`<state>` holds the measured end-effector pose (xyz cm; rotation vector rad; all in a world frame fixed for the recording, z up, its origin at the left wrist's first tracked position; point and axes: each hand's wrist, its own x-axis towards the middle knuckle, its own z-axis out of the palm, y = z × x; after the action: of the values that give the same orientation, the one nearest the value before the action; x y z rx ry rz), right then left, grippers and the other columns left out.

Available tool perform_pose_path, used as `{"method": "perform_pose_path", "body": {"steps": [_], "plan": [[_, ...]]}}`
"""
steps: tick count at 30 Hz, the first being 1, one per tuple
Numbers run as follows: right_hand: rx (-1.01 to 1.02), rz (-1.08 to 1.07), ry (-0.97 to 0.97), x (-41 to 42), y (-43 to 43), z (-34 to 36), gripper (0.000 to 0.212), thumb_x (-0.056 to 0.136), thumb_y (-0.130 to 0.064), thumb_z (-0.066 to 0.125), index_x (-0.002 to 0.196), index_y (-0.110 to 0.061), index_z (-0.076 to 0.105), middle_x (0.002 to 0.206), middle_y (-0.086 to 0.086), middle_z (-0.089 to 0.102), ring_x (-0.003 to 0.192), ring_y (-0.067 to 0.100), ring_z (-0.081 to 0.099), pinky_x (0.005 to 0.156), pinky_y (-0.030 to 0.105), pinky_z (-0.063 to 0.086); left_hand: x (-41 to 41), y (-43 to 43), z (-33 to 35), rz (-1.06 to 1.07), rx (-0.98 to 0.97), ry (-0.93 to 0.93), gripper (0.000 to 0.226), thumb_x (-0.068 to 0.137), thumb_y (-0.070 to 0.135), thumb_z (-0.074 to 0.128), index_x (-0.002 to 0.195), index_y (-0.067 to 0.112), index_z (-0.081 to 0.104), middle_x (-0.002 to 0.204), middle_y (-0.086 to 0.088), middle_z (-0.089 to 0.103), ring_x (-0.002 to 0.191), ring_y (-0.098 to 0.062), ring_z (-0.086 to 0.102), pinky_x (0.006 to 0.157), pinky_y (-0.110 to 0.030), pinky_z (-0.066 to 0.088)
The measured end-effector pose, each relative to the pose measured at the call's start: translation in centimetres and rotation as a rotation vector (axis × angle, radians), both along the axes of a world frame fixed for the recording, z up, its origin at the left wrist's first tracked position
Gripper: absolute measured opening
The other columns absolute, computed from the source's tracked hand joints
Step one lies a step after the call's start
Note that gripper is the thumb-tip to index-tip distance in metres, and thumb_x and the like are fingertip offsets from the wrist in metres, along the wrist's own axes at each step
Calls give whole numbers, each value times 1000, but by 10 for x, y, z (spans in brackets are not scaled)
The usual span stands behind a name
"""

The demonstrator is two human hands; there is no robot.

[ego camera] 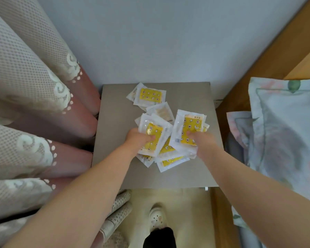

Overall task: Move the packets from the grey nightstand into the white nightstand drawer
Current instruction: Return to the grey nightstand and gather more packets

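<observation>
Several white packets with yellow patterned inserts lie on the grey nightstand. My left hand grips a stack of packets, thumb on the top one. My right hand grips another stack of packets, held tilted above the top. Loose packets lie under and between both hands near the front. At the back of the top sits another small pile of packets, with a paler packet just in front of it. The white nightstand is not in view.
Curtains hang close on the left of the nightstand. A bed with a floral pillow and a wooden headboard stands on the right. A white wall is behind. My foot in a white clog is on the floor below.
</observation>
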<state>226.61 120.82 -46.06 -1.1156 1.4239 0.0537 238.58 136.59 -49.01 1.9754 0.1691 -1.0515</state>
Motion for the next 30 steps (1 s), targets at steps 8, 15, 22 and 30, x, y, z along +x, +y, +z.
{"method": "perform_pose_path", "body": {"steps": [8, 15, 22, 30], "plan": [[-59, -87, 4, 2, -15, -35, 25, 83, -15, 72, 105, -11, 61, 99, 7, 62, 86, 24, 57, 83, 39, 49, 37, -31, -18, -762, 406, -527, 60, 72, 38, 78, 125, 19, 58, 145, -2, 35, 135, -25, 29, 104, -37, 36], [-19, -131, -4, 4, -13, -64, 16, 86, -17, 68, 100, -12, 61, 95, 6, 61, 88, 24, 58, 79, 35, 46, 38, -54, -21, -849, 543, -638, 55, 71, 41, 79, 119, 26, 58, 131, -5, 40, 123, -27, 38, 96, -38, 41], [70, -163, -74, -1, -21, -78, 11, 78, -12, 75, 77, -16, 64, 97, 9, 69, 96, 30, 66, 91, 50, 51, 41, -51, 0, -838, 443, -629, 45, 72, 36, 80, 110, 23, 60, 109, 2, 63, 103, -23, 59, 89, -38, 46], [306, -434, -263, -36, -12, -61, 15, 83, -7, 68, 97, -11, 67, 107, 10, 70, 97, 31, 67, 89, 53, 51, -19, -39, 27, -324, -122, -284, 42, 71, 16, 82, 107, 24, 63, 98, 8, 70, 90, -10, 66, 80, -29, 54]]}}
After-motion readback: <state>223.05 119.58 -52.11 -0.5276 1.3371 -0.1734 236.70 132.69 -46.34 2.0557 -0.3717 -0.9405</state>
